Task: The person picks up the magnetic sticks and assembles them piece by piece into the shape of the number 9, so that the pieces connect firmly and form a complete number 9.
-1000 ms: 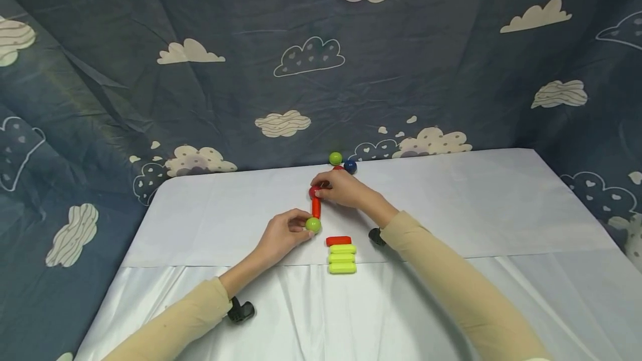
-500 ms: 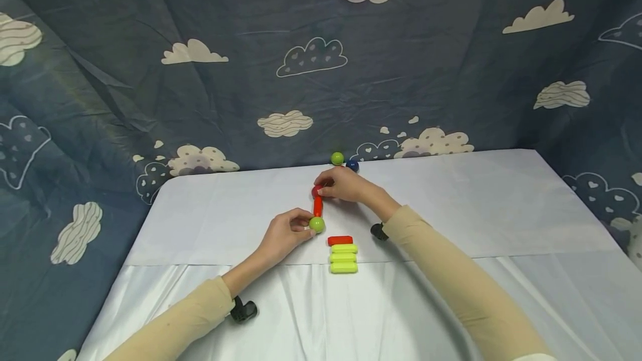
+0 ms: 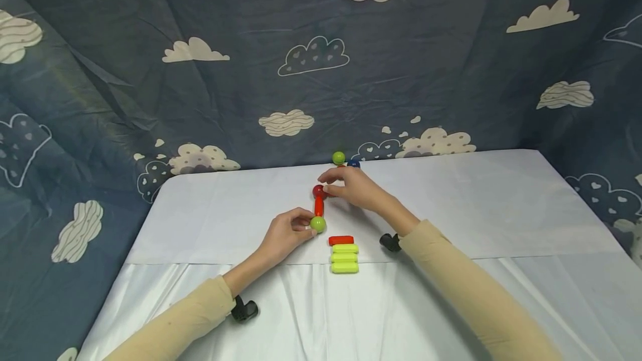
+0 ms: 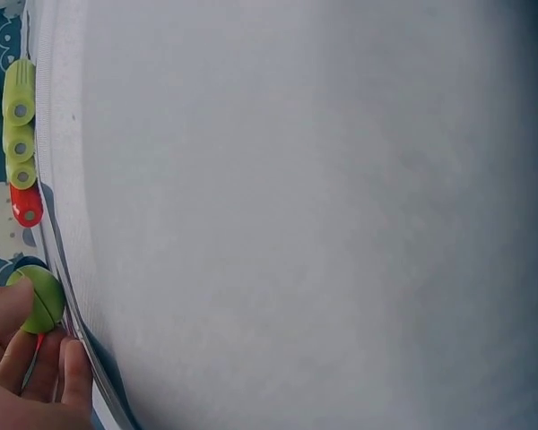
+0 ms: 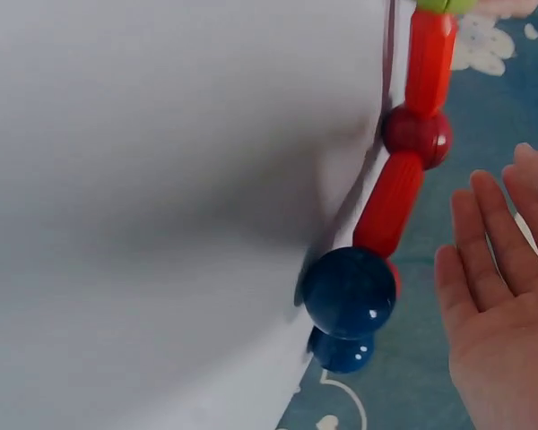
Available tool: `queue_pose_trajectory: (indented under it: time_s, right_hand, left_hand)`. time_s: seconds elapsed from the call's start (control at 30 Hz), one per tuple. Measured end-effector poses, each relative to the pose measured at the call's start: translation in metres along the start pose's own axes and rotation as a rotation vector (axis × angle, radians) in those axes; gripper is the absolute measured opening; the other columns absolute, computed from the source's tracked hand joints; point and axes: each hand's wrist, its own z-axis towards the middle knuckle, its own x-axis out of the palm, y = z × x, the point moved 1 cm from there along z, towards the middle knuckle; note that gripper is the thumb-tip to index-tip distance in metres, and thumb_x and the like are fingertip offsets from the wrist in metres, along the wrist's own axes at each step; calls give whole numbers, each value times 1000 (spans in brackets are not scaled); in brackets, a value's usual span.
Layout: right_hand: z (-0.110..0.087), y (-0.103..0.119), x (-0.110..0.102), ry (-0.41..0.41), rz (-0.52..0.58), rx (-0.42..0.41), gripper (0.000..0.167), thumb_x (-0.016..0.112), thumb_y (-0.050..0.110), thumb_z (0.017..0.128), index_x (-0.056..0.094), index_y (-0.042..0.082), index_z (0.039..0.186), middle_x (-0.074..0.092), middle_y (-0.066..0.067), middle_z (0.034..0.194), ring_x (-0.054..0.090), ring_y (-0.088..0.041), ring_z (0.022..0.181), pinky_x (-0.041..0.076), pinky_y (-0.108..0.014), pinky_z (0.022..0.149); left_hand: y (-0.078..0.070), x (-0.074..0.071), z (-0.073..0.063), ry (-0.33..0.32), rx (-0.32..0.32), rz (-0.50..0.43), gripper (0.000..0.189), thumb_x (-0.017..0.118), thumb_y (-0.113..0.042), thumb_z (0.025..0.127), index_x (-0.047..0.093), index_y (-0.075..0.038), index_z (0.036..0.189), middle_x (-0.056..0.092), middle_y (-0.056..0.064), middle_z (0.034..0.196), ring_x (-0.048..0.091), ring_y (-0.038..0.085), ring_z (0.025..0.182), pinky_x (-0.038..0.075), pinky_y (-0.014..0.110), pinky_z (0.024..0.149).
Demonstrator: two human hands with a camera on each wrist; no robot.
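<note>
The assembly, a chain of balls and rods, stands at mid-table [image 3: 451,205], running away from the person: near green ball [image 3: 318,224], first red rod [image 3: 319,206], red ball [image 3: 318,191], then a second red rod [image 5: 390,204] leading toward a blue ball [image 5: 350,293] (the junction at that end is partly hidden). Handling: the parts appear to be hard, glossy plastic, probably light, stiff and not fragile. The balls are smooth and may roll or slip under an off-centre grip; the joints, possibly magnetic, are likely to pivot or part before any piece bends. Hold each ball across its widest part, thumb opposed to fingers; hold each rod at mid-length, along its flats, clear of the joints. Hand state: the left hand [image 3: 288,234] pinches the near green ball between thumb and fingers. The right hand [image 3: 358,187] holds nothing; its fingers are extended and stand clear of the chain in the right wrist view. Change from the frame half a second earlier: the right hand, then at the red ball with its thumb across it, is now farther right with a wider gap between thumb and fingers, exposing more of that ball; the left hand's pinch is unchanged.
</note>
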Motion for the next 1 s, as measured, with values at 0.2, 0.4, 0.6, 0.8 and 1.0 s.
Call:
queue_pose_trajectory:
  time_s: [0.2, 0.4, 0.6, 0.8, 1.0]
  right_hand:
    - [-35, 5, 2, 23, 9, -10, 27, 69, 12, 93, 70, 11, 119, 69, 0, 113, 60, -18, 105, 48, -42, 97]
    - [-65, 9, 7, 106, -1, -3, 25, 68, 13, 93, 71, 12, 117, 69, 3, 107, 60, -15, 96, 50, -38, 88]
    - [-81, 4, 16, 207, -7, 2, 24, 69, 11, 91, 71, 13, 114, 69, 7, 102, 59, -12, 88, 50, -32, 82]
    - [-81, 2, 23, 248, -24, 26, 24, 73, 11, 88, 72, 16, 112, 67, 12, 93, 58, -12, 82, 51, -31, 78]
    - [-80, 5, 25, 239, -57, 32, 21, 71, 11, 90, 73, 15, 111, 68, 10, 98, 58, -12, 86, 50, -31, 81]
  left_hand:
    - [-2, 0, 0, 0, 2, 14, 30, 77, -9, 85, 69, -11, 114, 66, 1, 101, 64, 13, 86, 54, 27, 80]
    - [-3, 1, 0, -5, -12, 22, 29, 77, -9, 85, 69, -11, 113, 65, 1, 100, 63, 14, 87, 54, 29, 81]
    - [-4, 2, 1, -23, -16, 49, 28, 79, -12, 83, 69, -12, 110, 64, -1, 98, 60, 15, 87, 52, 31, 81]
    - [-6, 3, 2, -24, -17, 46, 27, 79, -13, 83, 69, -11, 108, 65, 0, 97, 59, 16, 87, 51, 31, 81]
    - [-7, 2, 2, -15, -6, 30, 26, 79, -13, 84, 69, -11, 108, 65, 1, 97, 60, 16, 87, 51, 31, 81]
